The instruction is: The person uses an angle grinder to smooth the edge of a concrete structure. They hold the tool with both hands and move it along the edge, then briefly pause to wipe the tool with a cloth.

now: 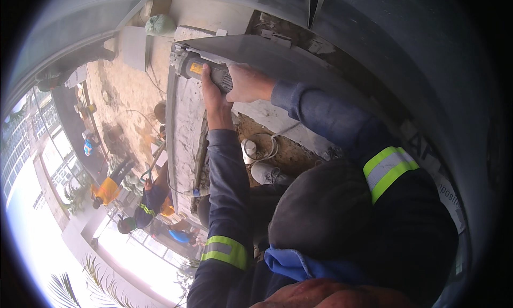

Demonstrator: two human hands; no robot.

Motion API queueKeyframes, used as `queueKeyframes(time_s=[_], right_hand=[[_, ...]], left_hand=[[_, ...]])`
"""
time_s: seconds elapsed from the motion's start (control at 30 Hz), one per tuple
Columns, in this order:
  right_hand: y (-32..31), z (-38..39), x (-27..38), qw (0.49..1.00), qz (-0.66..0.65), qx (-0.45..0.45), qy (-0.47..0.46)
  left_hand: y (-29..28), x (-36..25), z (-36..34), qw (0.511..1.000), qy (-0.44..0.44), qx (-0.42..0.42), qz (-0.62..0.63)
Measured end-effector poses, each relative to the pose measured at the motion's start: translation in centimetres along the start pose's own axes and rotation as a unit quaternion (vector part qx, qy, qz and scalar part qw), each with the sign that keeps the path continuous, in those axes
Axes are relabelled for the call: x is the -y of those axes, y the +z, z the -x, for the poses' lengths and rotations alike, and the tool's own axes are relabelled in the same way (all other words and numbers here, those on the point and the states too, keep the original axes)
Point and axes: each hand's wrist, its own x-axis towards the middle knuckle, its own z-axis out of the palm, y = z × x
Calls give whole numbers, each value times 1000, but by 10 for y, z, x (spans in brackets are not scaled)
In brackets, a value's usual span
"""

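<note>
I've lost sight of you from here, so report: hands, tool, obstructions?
Left hand and right hand both gripping the angle grinder. Tool's head by the pale ledge; contact unclear. White cable looped near a shoe, apart from both hands.

Daylight from lower left; background there overexposed to white, building facade (29,131) washed out. Hazy glare over sandy ground (123,75). Right-hand panel (427,67) dim. Power tool (214,75) evenly lit, slightly soft. Fisheye curvature, black vignetted corners.
</note>
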Motion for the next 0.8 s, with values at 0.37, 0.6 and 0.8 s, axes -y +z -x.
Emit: queueKeyframes(time_s=[0.37, 0.6, 0.8], right_hand=[[-4, -12, 19, 1000, 1, 9, 2], [7, -21, 1, 999, 27, -20, -9], [8, -23, 5, 1000, -12, 6, -21]], left_hand=[[-5, -4, -11, 998, 58, -5, 33], [-11, 2, -19, 998, 64, 4, 18], [-13, -3, -19, 997, 70, 1, 18]])
